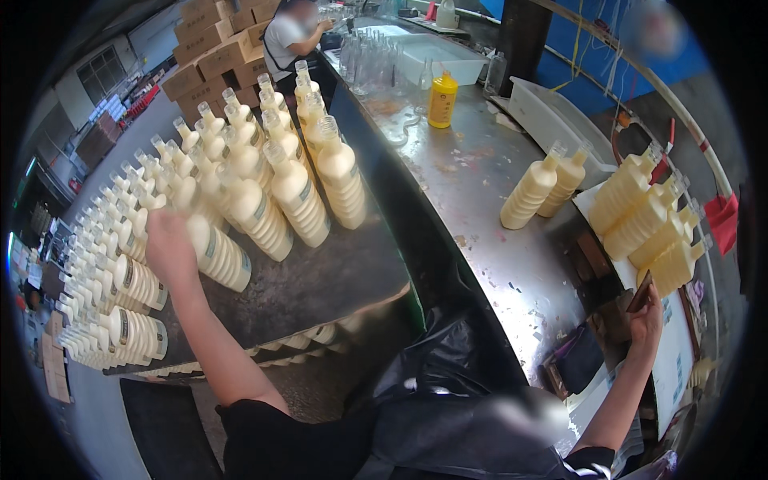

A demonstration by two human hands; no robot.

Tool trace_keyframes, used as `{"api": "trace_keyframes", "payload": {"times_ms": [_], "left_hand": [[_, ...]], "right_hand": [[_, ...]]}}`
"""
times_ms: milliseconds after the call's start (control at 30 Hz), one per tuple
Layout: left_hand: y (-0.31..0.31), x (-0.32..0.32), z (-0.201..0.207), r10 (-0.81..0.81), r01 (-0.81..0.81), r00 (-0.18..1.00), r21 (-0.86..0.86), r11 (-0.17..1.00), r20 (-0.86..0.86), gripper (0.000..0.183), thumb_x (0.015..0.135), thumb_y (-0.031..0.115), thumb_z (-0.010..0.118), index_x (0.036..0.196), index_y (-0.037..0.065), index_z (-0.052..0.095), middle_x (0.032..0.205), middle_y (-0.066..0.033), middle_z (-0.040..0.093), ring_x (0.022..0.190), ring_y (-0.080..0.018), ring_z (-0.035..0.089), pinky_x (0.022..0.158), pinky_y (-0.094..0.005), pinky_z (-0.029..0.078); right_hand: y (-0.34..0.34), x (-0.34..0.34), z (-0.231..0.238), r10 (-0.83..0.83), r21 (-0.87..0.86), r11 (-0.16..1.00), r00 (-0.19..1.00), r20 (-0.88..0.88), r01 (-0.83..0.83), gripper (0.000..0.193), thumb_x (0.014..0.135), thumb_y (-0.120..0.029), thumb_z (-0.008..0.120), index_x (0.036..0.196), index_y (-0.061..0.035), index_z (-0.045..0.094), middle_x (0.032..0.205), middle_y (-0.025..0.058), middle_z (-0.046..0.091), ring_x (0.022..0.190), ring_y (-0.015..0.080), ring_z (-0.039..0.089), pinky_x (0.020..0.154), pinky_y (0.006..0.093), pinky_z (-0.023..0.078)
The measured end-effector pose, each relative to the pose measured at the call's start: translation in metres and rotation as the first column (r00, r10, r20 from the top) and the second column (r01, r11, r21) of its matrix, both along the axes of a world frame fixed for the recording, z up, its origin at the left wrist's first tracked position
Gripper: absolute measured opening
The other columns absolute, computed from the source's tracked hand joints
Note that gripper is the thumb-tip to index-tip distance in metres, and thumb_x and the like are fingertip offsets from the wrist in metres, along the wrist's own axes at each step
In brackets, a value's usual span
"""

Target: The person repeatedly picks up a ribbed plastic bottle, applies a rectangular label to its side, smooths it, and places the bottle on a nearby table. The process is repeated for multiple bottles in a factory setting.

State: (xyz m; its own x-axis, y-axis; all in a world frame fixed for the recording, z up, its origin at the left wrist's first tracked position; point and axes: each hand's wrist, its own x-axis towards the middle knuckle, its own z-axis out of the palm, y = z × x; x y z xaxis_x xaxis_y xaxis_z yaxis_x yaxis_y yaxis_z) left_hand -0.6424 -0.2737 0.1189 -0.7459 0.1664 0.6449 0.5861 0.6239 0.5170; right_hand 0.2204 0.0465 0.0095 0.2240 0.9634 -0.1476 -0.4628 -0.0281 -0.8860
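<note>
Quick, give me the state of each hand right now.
Left hand: closed around a cream ribbed bottle on the steel table.
Right hand: holding a small dark flat object; what it is cannot be told.

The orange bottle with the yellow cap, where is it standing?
In the head view the orange bottle stands alone, upright, on the steel counter, far centre, just before the white tub and right of the cream bottles.
</note>
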Motion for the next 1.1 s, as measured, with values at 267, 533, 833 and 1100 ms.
{"api": "trace_keyframes", "payload": {"times_ms": [267,533,833,1100], "left_hand": [[0.038,-0.032,-0.025,-0.055,0.054,0.998,0.009,0.998,0.033,0.022,0.095,0.026,0.066,0.104,0.006,0.061,0.099,-0.0154,0.071,0.095,-0.0396,0.066,0.084,-0.0466,0.049],[0.045,-0.074,-0.037,-0.097,0.094,0.992,-0.038,0.995,-0.077,0.029,0.096,0.032,0.066,0.112,0.008,0.063,0.107,-0.0159,0.073,0.103,-0.0388,0.068,0.088,-0.0477,0.051],[0.1,0.066,0.015,0.082,-0.093,0.934,-0.017,0.995,-0.349,0.058,0.094,0.031,0.073,0.141,0.004,0.053,0.137,-0.0174,0.061,0.126,-0.0374,0.058,0.106,-0.0444,0.046],[0.32,0.356,-0.088,-0.965,0.895,0.231,0.362,0.261,0.125,0.083,0.077,0.014,0.087,0.146,0.003,0.042,0.148,-0.0179,0.048,0.136,-0.0322,0.049,0.112,-0.0428,0.042]], "right_hand": [[-0.019,-0.007,0.0,0.056,-0.05,0.997,0.998,0.006,-0.056,0.031,0.107,-0.018,0.053,0.133,-0.0052,0.062,0.12,0.0049,0.071,0.109,0.0177,0.069,0.095,0.0355,0.057],[-0.057,-0.028,-0.005,-0.012,-0.035,0.999,1.0,-0.026,0.011,0.032,0.104,-0.014,0.052,0.134,-0.005,0.061,0.125,0.0081,0.071,0.116,0.0221,0.067,0.1,0.0358,0.055],[-0.117,-0.072,0.026,-0.121,-0.06,0.991,0.992,0.037,0.123,0.026,0.103,-0.01,0.054,0.128,-0.0067,0.062,0.11,0.0032,0.07,0.095,0.0137,0.07,0.081,0.0269,0.058],[-0.176,-0.099,0.026,-0.049,-0.06,0.997,0.998,-0.034,0.047,0.022,0.102,-0.006,0.056,0.122,-0.004,0.062,0.111,0.0055,0.07,0.103,0.0165,0.068,0.088,0.0296,0.056]]}}
